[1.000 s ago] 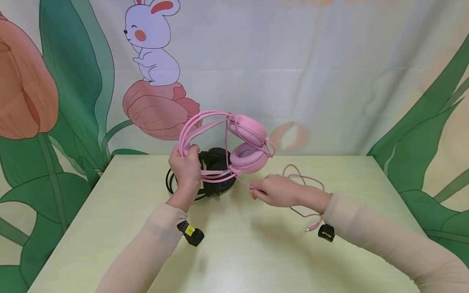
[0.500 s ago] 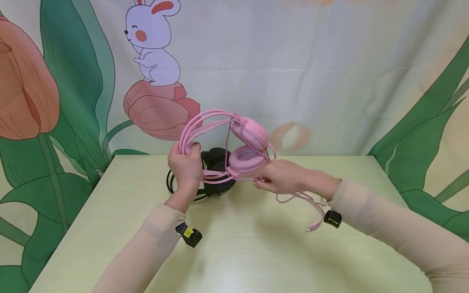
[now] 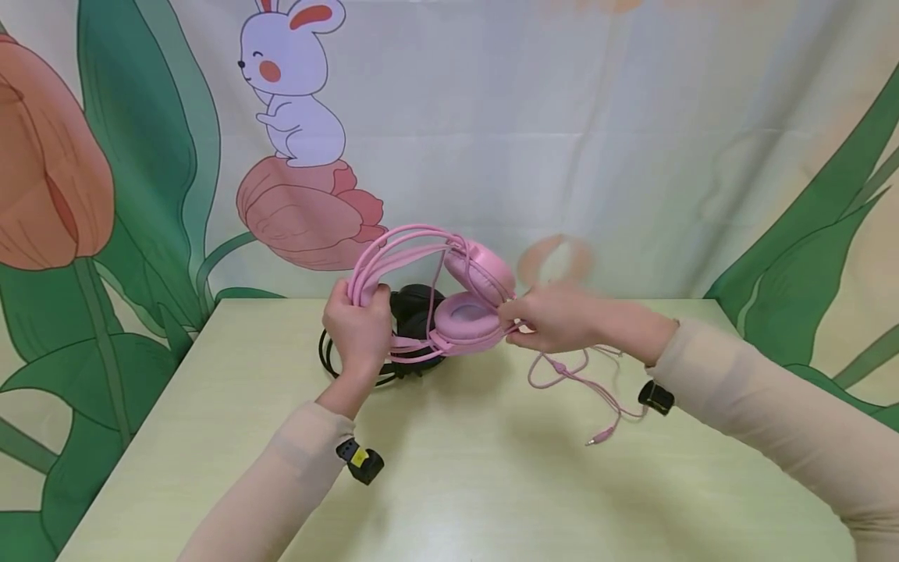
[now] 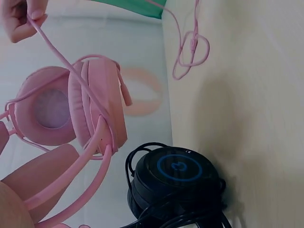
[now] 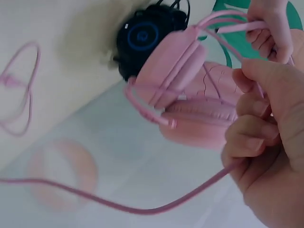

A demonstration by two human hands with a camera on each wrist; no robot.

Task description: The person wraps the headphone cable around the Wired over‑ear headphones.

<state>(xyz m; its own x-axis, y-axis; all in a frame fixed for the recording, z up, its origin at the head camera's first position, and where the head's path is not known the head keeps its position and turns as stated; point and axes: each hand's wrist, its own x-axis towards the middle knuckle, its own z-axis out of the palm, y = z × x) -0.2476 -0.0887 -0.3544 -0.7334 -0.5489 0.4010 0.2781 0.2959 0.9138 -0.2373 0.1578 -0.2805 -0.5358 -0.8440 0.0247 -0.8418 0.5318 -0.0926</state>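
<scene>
Pink over-ear headphones [image 3: 474,316] are held up above the table, their two ear cups toward the right. My left hand [image 3: 358,328] grips the headband at its left end. Beside the ear cups, my right hand [image 3: 551,318] pinches the pink cable [image 4: 56,51], which runs from the lower cup into its curled fingers [image 5: 251,126]. Part of the cable is wrapped around the headband ends and cups. The cable's far part lies in loose loops on the table, with its pink plug [image 3: 602,435] toward the front.
Black headphones [image 4: 175,175] with a blue ring on the cup lie behind the pink pair, partly hidden by it, their black cable bundled. A printed curtain [image 3: 449,117] hangs at the back edge of the pale table [image 3: 449,484].
My right hand has moved right and up along the pink cable to beside the ear cups. The pink headphones have dipped slightly, while my left hand keeps its grip.
</scene>
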